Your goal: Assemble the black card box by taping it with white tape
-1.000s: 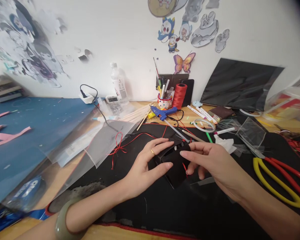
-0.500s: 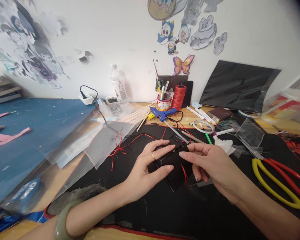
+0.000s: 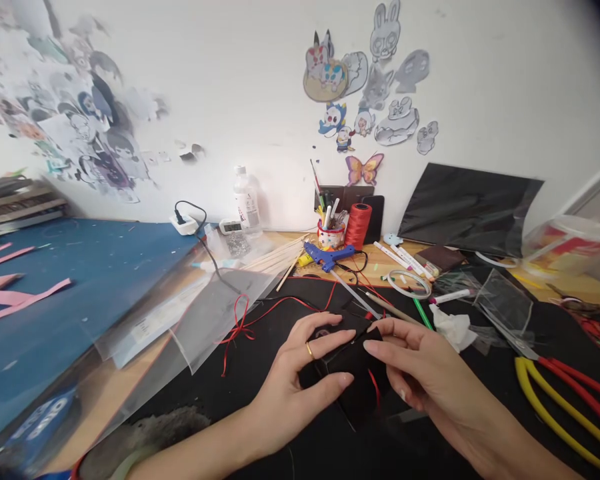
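A small black paper box (image 3: 353,373) with a thin red ribbon running down its front lies on a black mat (image 3: 260,373) low in the middle of the view. My left hand (image 3: 297,380), a ring on one finger, wraps around the box's left side with thumb below and fingers on top. From the right, my right hand (image 3: 420,377) closes on the same box, its fingers curled over the top and right edge. More red ribbon (image 3: 240,320) trails off to the left across the mat.
Yellow-and-red scissors (image 3: 555,400) lie at the right. Behind the box are a blue glue gun (image 3: 327,253), a red thread spool (image 3: 358,225), a pen cup (image 3: 330,233), markers (image 3: 405,257), a tape ring (image 3: 409,283) and wooden sticks (image 3: 275,243). Clear plastic sheets (image 3: 180,307) and a blue cutting mat (image 3: 55,287) fill the left.
The camera has tilted up, so the desk sits lower in view. Both hands have closed more tightly round the black box, the right one covering more of it.
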{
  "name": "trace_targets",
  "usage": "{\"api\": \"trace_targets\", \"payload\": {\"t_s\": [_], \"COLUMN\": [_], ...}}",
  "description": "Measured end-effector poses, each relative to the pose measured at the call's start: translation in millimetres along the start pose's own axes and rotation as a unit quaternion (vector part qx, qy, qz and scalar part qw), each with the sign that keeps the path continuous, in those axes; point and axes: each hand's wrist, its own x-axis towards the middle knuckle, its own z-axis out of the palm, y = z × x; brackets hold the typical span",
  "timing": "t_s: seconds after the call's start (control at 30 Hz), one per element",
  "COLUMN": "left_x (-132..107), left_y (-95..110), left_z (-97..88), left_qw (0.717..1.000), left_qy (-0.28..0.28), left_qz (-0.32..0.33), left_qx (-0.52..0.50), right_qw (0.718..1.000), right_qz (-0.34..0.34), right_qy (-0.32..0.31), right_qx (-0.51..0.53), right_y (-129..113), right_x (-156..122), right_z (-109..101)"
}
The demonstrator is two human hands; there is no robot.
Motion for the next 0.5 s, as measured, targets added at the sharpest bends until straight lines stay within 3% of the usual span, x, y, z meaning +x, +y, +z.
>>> {"api": "trace_targets", "payload": {"t_s": [0.5], "left_x": [0.1], "left_y": [-3.1], "left_z": [0.7], "left_qw": [1.000], "left_qy": [0.009], "left_qz": [0.021], "left_qx": [-0.008], "right_qw": [1.000], "right_qz": [-0.001], "right_qy": [0.010], "right_qx": [-0.020], "right_y": [0.4], "right_x": [0.5], "right_z": [0.6]}}
